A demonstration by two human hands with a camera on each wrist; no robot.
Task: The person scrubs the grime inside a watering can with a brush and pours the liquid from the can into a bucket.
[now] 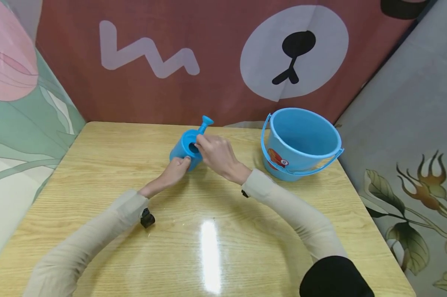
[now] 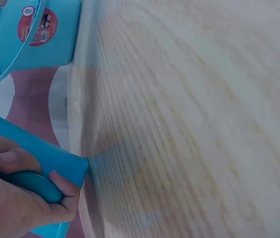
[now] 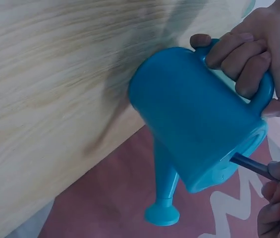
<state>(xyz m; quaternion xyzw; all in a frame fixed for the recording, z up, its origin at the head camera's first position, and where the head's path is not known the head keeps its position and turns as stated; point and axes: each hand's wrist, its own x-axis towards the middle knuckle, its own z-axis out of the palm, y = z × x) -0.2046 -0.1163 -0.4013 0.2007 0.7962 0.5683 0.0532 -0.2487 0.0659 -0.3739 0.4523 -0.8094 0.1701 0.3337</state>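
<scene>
A blue toy watering can (image 1: 178, 150) is above the far middle of the table, its spout pointing away and its round top opening facing up toward me. My left hand (image 1: 175, 171) grips its side handle, with fingers curled round it in the right wrist view. My right hand (image 1: 219, 154) is at the opening and pinches a thin dark, shiny rod (image 3: 253, 166) between thumb and fingers. The rod's far end goes into the opening, so its kind is hidden. Whether the can's base (image 2: 84, 166) touches the table I cannot tell.
A light blue bucket (image 1: 294, 161) with a red sticker stands at the far right, its handle lowered to the front. The wooden table (image 1: 164, 255) meets a brown cloth (image 1: 216, 90) with a bear design at the back. Patterned cloths hang on both sides.
</scene>
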